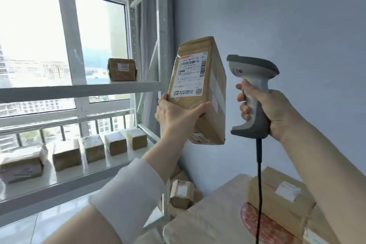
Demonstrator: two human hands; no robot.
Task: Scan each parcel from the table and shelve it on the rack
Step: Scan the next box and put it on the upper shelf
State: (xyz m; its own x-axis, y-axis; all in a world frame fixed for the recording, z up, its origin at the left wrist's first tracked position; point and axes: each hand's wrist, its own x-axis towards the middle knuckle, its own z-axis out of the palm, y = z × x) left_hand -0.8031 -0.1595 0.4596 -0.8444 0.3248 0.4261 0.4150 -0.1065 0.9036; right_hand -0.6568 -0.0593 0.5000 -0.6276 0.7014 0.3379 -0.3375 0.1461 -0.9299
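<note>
Brown taped parcel, white barcode label facing camera

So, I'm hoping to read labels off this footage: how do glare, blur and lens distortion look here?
Head view: the window is blown out white, backlighting the rack; the held parcel and the scanner are fairly sharp, though the label's small print smears; the lower-shelf parcels and the sleeve are soft; wide-angle distortion skews the shelves near the frame edges.
</note>
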